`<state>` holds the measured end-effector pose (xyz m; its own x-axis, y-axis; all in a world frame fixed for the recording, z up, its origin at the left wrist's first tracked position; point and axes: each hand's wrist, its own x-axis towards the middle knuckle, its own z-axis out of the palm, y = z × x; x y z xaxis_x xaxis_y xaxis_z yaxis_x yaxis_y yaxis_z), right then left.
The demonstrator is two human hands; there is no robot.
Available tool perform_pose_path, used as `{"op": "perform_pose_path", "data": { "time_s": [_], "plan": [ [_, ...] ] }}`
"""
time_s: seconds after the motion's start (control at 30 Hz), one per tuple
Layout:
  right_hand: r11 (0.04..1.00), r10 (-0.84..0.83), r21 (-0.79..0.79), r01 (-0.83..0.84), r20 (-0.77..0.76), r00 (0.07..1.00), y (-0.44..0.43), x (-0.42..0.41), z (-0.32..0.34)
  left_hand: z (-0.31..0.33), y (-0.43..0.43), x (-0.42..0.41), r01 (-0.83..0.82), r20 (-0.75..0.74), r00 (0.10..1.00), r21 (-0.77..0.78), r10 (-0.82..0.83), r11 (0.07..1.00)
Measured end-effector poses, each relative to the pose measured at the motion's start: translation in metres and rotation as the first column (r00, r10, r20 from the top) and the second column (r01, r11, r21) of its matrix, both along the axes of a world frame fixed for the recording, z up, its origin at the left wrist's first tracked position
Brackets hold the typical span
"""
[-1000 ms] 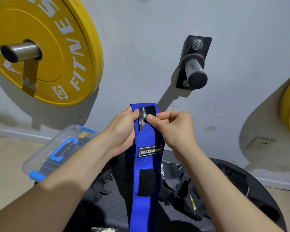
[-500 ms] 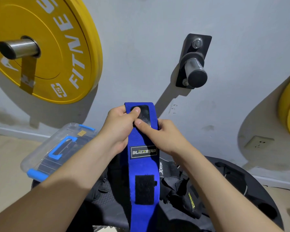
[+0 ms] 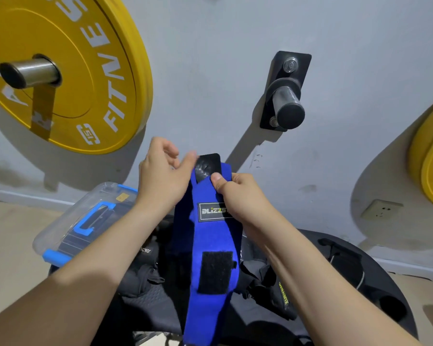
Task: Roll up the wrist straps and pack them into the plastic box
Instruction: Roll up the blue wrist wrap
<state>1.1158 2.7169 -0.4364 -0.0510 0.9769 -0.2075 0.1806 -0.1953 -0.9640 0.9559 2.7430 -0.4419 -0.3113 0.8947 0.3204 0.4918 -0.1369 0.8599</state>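
**Strap on one pinch – slip + crooked roll are the risks**

Blue wrist strap (image 3: 210, 245) hangs long, centre of view, top end up by the wall, tail running down near the bottom edge. Right hand (image 3: 237, 196) pinches the top end, thumb pressed on the front just below the black end tab (image 3: 208, 163). Left hand (image 3: 163, 176) sits just left of the strap, fingers loosely curled and thumb reaching at its edge. It's blurred, so can't tell if it touches; it holds nothing I can see.

Risks, as I judge them:
- One pinch carries the whole strap, so a loose thumb could drop it onto the black gear (image 3: 145, 278) below.
- Top end looks twisted, so a roll started now would prob. go skewed and bulky.
- The velcro patch (image 3: 216, 272) lower down could snag on the strap itself or on the gear.
- Plastic box (image 3: 68, 228) is far left w/ its lid seemingly on, so it needs a free hand.

Vs 0.5 s ago: both hands pinched the top then, w/ the left thumb on the tab. Left hand has since come off and lifted, and the tab now stands clear.
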Motion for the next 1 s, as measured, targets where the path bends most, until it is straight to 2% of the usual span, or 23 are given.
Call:
{"op": "perform_pose_path", "data": {
  "time_s": [0.07,0.13,0.17,0.23,0.3,0.4,0.47,0.57,0.67,0.7,0.8,0.9,1.0],
  "plan": [
    [0.999,-0.032,0.041,0.029,0.094,0.995,0.003,0.002,0.002,0.000,-0.007,-0.004,0.196,-0.225,0.960,0.107,-0.168,0.975],
    [0.994,-0.059,0.106,0.040,0.185,0.981,0.003,0.005,0.007,-0.001,-0.016,-0.006,0.398,-0.425,0.838,0.044,-0.344,0.916],
    [0.990,-0.069,0.137,0.041,0.207,0.976,0.003,0.006,0.010,-0.001,-0.019,-0.005,0.459,-0.477,0.785,0.019,-0.395,0.888],
    [0.985,-0.064,0.172,0.027,0.212,0.975,0.000,0.009,0.013,0.000,-0.020,-0.004,0.510,-0.486,0.764,0.054,-0.424,0.858],
    [0.982,-0.036,0.191,0.007,0.147,0.989,-0.005,0.010,0.016,0.003,-0.022,-0.005,0.518,-0.415,0.800,0.115,-0.433,0.848],
    [0.982,0.018,0.189,0.004,-0.111,0.994,-0.016,0.012,0.025,0.009,-0.029,-0.004,0.460,-0.327,0.863,0.197,-0.384,0.866],
    [0.982,0.131,0.165,-0.094,-0.230,0.964,-0.023,0.016,0.033,0.011,-0.031,0.000,0.387,-0.282,0.904,0.220,-0.321,0.896],
    [0.960,0.269,0.167,-0.225,-0.328,0.905,-0.036,0.028,0.046,0.013,-0.029,0.000,0.301,-0.189,0.943,0.144,-0.273,0.943],
    [0.948,0.307,0.212,-0.237,-0.409,0.859,-0.050,0.045,0.060,0.015,-0.029,-0.005,0.210,-0.139,0.968,-0.015,-0.210,0.978],
    [0.950,0.298,0.223,-0.219,-0.437,0.849,-0.054,0.051,0.063,0.016,-0.032,-0.006,0.206,-0.076,0.974,-0.089,-0.213,0.974],
    [0.945,0.288,0.288,-0.156,-0.502,0.816,-0.062,0.063,0.072,0.010,-0.043,-0.003,0.288,0.168,0.956,-0.377,-0.241,0.880],
    [0.939,0.281,0.328,-0.105,-0.554,0.784,-0.071,0.070,0.077,0.002,-0.056,0.002,0.391,0.260,0.920,-0.577,-0.292,0.717],
    [0.920,0.283,0.384,-0.080,-0.510,0.812,-0.083,0.077,0.081,0.003,-0.069,0.005,0.431,0.291,0.902,-0.664,-0.320,0.612]
  ]
}}
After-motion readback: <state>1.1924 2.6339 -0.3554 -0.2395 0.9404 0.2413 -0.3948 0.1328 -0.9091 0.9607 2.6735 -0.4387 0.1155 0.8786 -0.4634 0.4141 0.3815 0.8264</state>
